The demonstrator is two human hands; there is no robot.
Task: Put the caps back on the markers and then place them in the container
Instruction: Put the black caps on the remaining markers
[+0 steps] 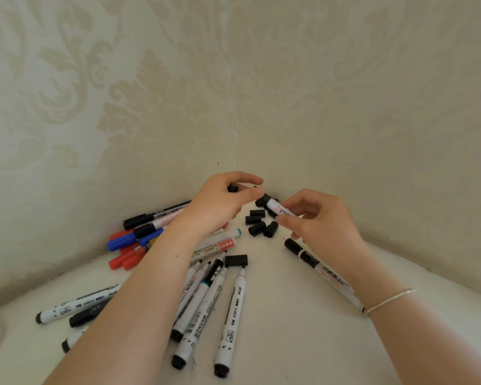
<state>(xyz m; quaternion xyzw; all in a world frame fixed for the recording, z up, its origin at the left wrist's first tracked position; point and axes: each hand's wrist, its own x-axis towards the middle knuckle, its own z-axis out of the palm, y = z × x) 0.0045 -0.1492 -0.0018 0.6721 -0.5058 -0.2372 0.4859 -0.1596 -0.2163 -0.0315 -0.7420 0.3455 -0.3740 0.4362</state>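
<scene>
My right hand pinches a white marker by its barrel, its black-capped end pointing left. My left hand has its thumb and fingertips at that black cap and holds another small black cap in its curled fingers. Several loose black caps lie on the white table just below the two hands. Uncapped white markers lie fanned out in front of me, and one capped white marker lies under my right wrist. No container is in view.
A pile of capped red, blue and black markers lies at the left by the wall. A loose black cap sits at the uncapped markers' tips. More white markers lie at the near left. Patterned walls meet in a corner behind the hands.
</scene>
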